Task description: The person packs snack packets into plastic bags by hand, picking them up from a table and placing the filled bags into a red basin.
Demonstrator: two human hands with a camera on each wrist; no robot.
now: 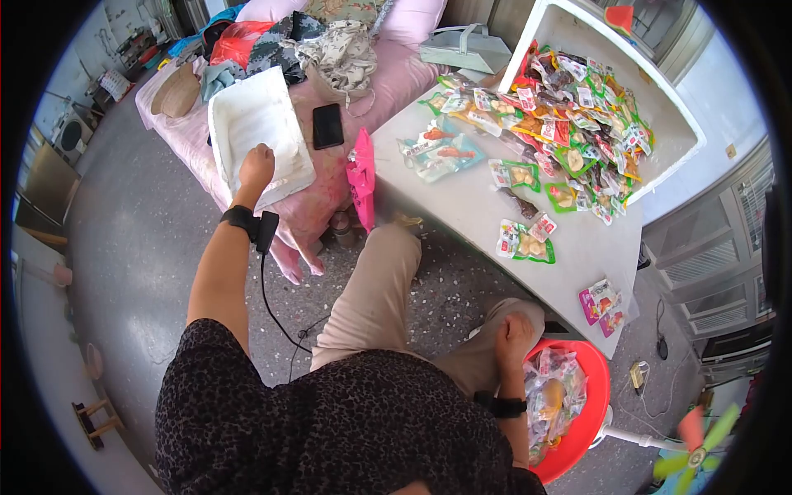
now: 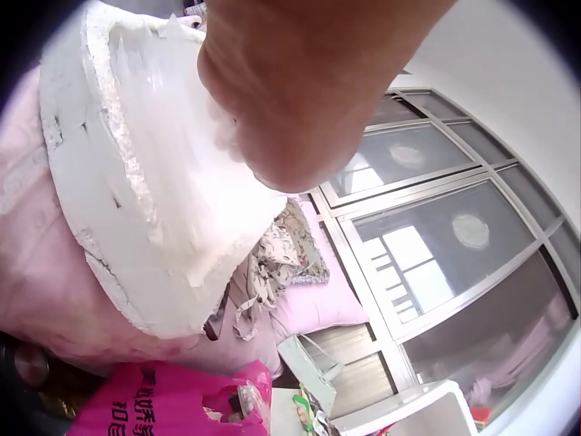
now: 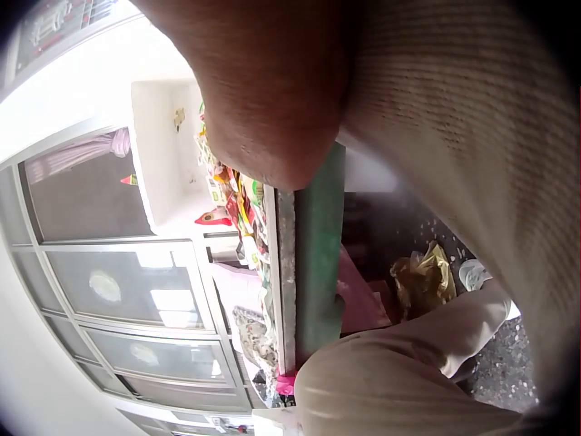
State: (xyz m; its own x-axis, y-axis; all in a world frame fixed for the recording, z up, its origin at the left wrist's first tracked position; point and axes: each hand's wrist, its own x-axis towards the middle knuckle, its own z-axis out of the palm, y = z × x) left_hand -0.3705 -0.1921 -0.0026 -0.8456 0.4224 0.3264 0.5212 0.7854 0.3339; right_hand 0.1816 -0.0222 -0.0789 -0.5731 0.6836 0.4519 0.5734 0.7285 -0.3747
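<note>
My left hand point(image 1: 256, 168) is over the near part of a white foam box point(image 1: 299, 140) on the bed. Its fingers look bent. The left wrist view shows the back of the hand large against the box's pale inside point(image 2: 172, 136); its fingertips are hidden, and I cannot tell whether it holds anything. My right hand point(image 1: 515, 337) rests on my right thigh, beside the table edge and a red basin point(image 1: 596, 396) of clear packets. In the right wrist view it lies against the beige trouser leg point(image 3: 436, 118), with nothing visible in it.
On the white table point(image 1: 462, 206), snack packets point(image 1: 577, 107) spill from a tipped foam box point(image 1: 681, 124). Loose packets point(image 1: 528, 241) lie nearer. A pink bag point(image 1: 360, 177) hangs between bed and table. A black phone point(image 1: 327, 126) lies on the bed; a fan point(image 1: 697, 455) stands lower right.
</note>
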